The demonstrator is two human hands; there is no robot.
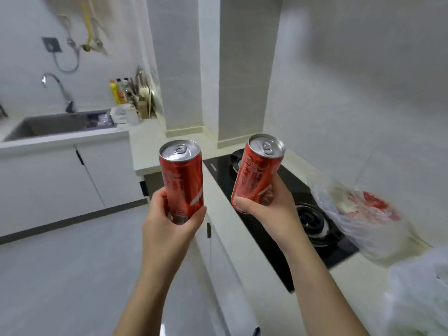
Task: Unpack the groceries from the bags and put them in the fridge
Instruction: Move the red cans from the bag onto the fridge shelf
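Note:
My left hand (167, 221) grips the lower half of a tall red soda can (181, 175), held upright in the air over the floor. My right hand (269, 209) grips a second red soda can (257, 170), tilted slightly right, above the edge of the black gas hob (271, 229). Both cans have sealed silver tops. A translucent plastic grocery bag (358, 214) with red and white contents lies on the counter right of the hob. Another plastic bag (419, 294) sits at the lower right corner. No fridge is in view.
A steel sink (53, 126) with a curved tap (60, 90) sits in the far-left counter. Bottles and a knife block (131, 98) crowd the corner behind it. White cabinets (60, 185) run below. Grey floor (72, 275) lies open at lower left.

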